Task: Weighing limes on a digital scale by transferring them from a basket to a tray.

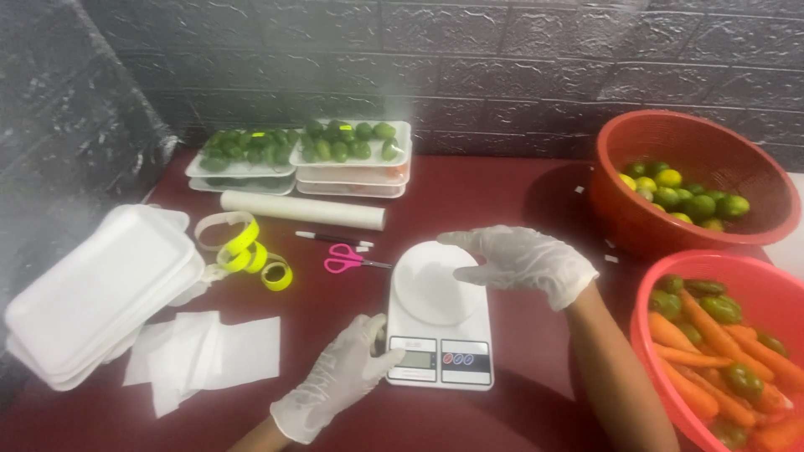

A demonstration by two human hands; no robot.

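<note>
Left hand (339, 381) open against kitchen scale (440, 339) left edge; right hand (523, 261) open, fingers spread over scale platform.

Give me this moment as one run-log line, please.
left hand: touching scale front corner | right hand: over scale platform, empty | scissors, pen: left of scale

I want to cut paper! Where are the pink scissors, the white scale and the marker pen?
pink scissors (342, 259), head view, on the pink handle loops.
white scale (435, 293), head view, on its round weighing plate.
marker pen (331, 238), head view, mid-barrel.
</note>
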